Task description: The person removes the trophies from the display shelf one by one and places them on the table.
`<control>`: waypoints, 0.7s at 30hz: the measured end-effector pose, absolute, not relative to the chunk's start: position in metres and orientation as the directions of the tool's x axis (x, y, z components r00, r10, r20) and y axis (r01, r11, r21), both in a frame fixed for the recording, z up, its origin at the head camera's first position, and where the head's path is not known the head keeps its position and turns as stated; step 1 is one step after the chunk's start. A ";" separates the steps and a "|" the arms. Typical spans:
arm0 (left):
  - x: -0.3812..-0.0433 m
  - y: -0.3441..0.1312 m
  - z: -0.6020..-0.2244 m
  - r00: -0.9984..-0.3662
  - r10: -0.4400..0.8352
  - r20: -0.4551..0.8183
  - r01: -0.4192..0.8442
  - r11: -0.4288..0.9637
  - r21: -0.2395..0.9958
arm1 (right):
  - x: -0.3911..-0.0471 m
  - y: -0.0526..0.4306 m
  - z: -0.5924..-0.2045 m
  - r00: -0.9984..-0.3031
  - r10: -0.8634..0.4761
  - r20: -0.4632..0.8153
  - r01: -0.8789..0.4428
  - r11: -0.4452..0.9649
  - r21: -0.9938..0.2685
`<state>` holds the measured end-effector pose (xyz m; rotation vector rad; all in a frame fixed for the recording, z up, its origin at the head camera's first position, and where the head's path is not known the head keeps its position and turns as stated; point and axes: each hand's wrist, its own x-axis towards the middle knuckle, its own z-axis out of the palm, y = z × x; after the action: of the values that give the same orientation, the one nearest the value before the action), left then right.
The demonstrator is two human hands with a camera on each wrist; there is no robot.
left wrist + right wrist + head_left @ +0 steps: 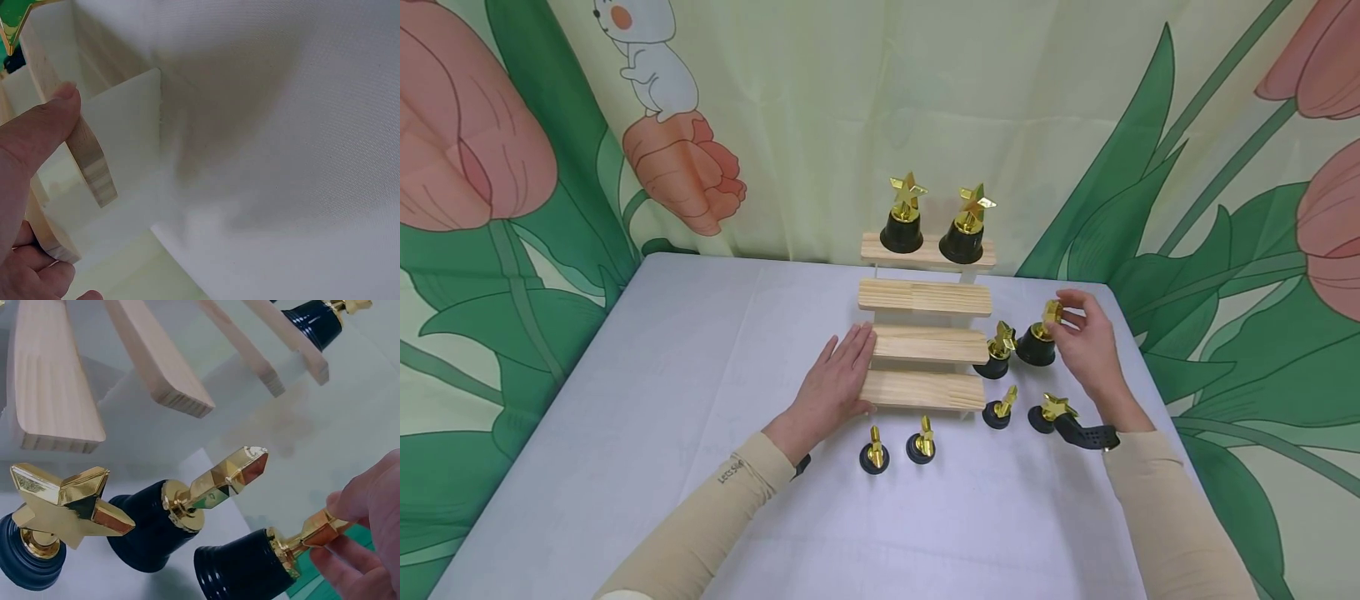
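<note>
My right hand (1088,340) pinches the gold star of a black-based star trophy (1036,348) at the right of a tiered wooden stand (925,390). In the right wrist view, thumb and fingers (350,506) meet on that star, the black base (240,565) hanging off to the left. My left hand (835,375) rests along the stand's left side, thumb (65,94) on one wooden step and fingers curled at the end of another (53,247). Two large star trophies (902,217) stand on the top step. Another trophy (996,354) stands close by the stand's right side.
Smaller star trophies stand on the white-covered table (625,400): two in front of the stand (874,454), one near its front right corner (997,410), and one by the right wrist (1043,417). A printed curtain (820,125) hangs behind the table.
</note>
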<state>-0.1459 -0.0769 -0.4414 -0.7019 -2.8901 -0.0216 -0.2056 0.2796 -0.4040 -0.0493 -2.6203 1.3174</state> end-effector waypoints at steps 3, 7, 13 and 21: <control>-0.146 -0.077 -0.441 -0.877 0.452 0.164 0.454 0.891 -0.022 | -0.206 0.279 -0.407 -0.980 0.119 0.161 -0.057 0.609 -0.791; -0.146 -0.077 -0.441 -0.878 0.450 0.163 0.453 0.891 -0.021 | -0.206 0.280 -0.409 -0.982 0.118 0.146 -0.043 0.617 -0.786; -0.145 -0.077 -0.441 -0.878 0.450 0.163 0.454 0.891 -0.015 | -0.205 0.280 -0.414 -0.984 0.116 0.137 -0.032 0.634 -0.772; -0.145 -0.077 -0.440 -0.883 0.444 0.151 0.447 0.894 -0.014 | -0.203 0.279 -0.419 -0.986 0.094 0.137 -0.038 0.676 -0.736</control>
<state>-0.1448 -0.0767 -0.4398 -0.6885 -2.9108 -0.0315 -0.2027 0.2795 -0.4191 -0.0455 -2.7243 1.2017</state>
